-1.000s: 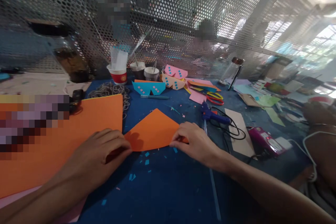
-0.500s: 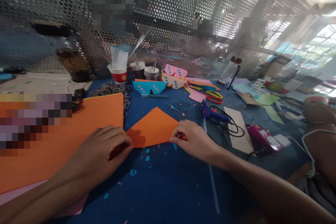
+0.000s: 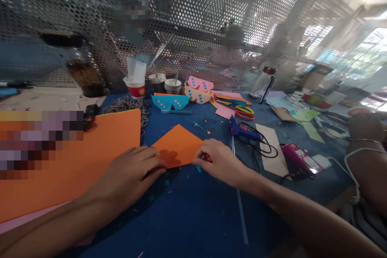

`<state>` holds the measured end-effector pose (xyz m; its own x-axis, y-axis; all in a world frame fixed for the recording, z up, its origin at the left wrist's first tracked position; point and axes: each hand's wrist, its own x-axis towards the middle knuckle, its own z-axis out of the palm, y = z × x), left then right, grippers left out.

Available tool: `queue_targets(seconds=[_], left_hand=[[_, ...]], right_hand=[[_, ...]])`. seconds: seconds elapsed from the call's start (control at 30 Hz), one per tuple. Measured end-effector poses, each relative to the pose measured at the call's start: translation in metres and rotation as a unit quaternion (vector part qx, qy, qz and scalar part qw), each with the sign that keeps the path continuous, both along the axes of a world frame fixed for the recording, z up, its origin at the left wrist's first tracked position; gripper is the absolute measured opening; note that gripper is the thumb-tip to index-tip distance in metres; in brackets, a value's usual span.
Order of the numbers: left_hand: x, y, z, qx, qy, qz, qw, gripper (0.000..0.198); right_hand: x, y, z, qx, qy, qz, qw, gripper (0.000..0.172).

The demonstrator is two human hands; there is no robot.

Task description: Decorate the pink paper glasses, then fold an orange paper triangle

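A folded orange paper (image 3: pixel 179 145) with a pointed top lies on the blue table (image 3: pixel 193 217) between my hands. My left hand (image 3: pixel 140 169) is closed over the paper's left corner, thumb and fingers together at its lower edge. At the right corner, my right hand (image 3: pixel 216 159) pinches the paper between thumb and fingers. Large orange sheets (image 3: pixel 111 141) lie to the left, partly under my left forearm. A few blue scraps sit just below the folded paper.
Behind are a blue paper mask (image 3: pixel 171 101), a red and white cup (image 3: pixel 136 88) and red-yellow scissors (image 3: pixel 244 112). To the right lie a blue glue gun (image 3: pixel 243 132), a magenta device (image 3: pixel 302 159) and another person's arm (image 3: pixel 367 161).
My left hand has moved right along the paper's lower edge, covering more of its left corner. My right hand keeps its pinch on the right corner.
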<state>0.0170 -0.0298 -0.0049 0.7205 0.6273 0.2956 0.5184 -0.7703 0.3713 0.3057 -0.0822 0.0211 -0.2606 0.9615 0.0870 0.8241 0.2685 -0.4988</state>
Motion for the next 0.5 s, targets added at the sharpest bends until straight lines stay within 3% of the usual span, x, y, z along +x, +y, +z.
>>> queue_targets(seconds=[0.17,0.5], left_hand=[[0.0011,0.0015,-0.0005,-0.039,-0.017,0.043,0.998,0.024],[0.0026,0.0024,0.0016,-0.077,-0.003,0.071,0.994,0.029]], right_hand=[[-0.0015,0.0005,0.0013,-0.008,-0.004,-0.004,1.000,0.016],[-0.0008,0.0000,-0.0007,0.000,-0.008,-0.017,1.000,0.020]])
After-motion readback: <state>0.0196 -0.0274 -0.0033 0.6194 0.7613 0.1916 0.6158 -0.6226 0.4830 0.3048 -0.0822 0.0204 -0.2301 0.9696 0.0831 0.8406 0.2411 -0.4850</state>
